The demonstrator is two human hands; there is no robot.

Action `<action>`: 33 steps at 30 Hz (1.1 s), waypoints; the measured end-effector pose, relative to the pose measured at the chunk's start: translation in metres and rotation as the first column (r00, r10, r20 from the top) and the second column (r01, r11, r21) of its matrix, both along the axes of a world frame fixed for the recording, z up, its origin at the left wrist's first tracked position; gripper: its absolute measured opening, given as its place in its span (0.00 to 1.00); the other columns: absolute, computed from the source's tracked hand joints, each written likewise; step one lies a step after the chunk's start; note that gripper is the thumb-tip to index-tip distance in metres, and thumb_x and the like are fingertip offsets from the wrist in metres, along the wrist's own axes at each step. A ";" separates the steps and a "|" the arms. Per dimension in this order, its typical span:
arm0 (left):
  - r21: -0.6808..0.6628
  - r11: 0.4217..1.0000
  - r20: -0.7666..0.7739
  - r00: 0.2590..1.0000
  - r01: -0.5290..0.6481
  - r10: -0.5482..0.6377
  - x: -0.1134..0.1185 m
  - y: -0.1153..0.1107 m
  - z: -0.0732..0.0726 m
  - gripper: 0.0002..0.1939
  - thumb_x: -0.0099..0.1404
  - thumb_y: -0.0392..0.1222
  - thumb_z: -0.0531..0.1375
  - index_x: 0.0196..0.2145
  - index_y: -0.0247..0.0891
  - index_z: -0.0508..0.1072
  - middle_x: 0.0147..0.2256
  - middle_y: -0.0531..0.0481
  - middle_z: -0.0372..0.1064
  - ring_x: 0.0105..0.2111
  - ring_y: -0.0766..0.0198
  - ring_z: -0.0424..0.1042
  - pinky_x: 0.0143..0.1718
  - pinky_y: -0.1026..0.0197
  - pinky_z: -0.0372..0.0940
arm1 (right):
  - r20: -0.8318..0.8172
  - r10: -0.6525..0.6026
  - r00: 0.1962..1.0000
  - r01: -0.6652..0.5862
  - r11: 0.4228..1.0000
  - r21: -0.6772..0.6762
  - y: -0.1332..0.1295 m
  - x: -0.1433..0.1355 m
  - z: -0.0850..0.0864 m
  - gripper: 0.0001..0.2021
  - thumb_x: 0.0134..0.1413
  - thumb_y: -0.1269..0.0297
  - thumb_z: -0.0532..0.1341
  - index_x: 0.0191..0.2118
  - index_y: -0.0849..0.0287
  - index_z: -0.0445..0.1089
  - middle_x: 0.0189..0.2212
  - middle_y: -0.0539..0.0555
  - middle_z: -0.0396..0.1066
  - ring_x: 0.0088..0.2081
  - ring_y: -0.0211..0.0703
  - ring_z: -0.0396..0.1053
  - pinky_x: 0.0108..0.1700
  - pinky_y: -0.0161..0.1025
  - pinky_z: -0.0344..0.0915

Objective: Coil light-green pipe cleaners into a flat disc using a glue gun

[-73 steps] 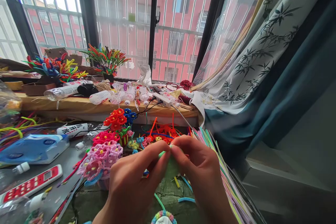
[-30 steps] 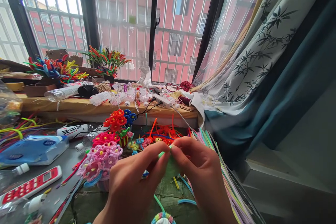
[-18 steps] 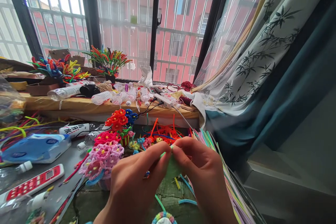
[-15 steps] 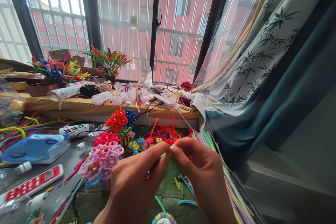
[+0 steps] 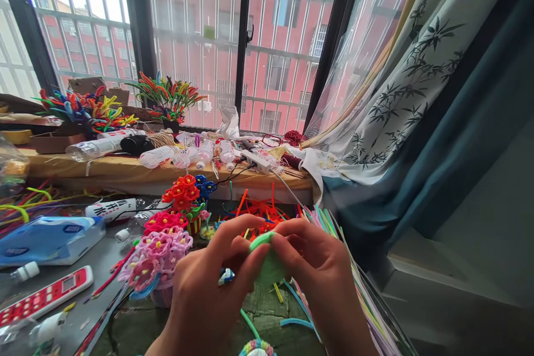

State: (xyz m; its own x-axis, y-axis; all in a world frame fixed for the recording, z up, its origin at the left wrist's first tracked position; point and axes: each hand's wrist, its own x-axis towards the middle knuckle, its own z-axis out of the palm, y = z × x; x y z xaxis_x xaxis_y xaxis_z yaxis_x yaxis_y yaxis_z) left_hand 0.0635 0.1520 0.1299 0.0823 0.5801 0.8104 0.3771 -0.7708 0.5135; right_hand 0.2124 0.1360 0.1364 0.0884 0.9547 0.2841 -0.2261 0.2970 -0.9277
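Note:
A light green pipe cleaner [image 5: 261, 241] is pinched between my two hands, its bent top edge showing above the fingertips. My left hand [image 5: 212, 278] has its thumb against the near side of it, with the index finger arched above. From the other side, my right hand [image 5: 319, 272] grips its end between thumb and index finger. A pale green blurred patch hangs below the fingertips; its shape is unclear. Under my hands, at the bottom edge, lies a ring of pastel fuzzy stems [image 5: 257, 347] with a green stem [image 5: 249, 322] sticking out of it.
Pink pipe-cleaner flowers [image 5: 161, 253] and red ones [image 5: 181, 192] stand left of my hands. Further left are a blue tissue pack [image 5: 50, 239] and a red-white remote [image 5: 45, 295]. Long pastel stems [image 5: 367, 300] lie at right. Plastic bottles [image 5: 158, 157] line the sill.
My left fingers have shifted and the index finger has lifted, so more of the green pipe cleaner shows. The right hand keeps its pinch. The view has turned slightly right.

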 end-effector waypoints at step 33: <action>-0.447 0.860 -0.107 0.940 0.247 -0.325 -0.005 0.027 -0.006 0.12 0.72 0.44 0.54 0.49 0.38 0.71 0.18 0.62 0.59 0.19 0.69 0.50 0.19 0.68 0.46 | 0.183 0.123 0.975 -0.101 0.987 -0.123 0.024 0.021 -0.003 0.18 0.45 0.49 0.74 0.26 0.62 0.79 0.19 0.49 0.71 0.21 0.35 0.64 0.24 0.32 0.61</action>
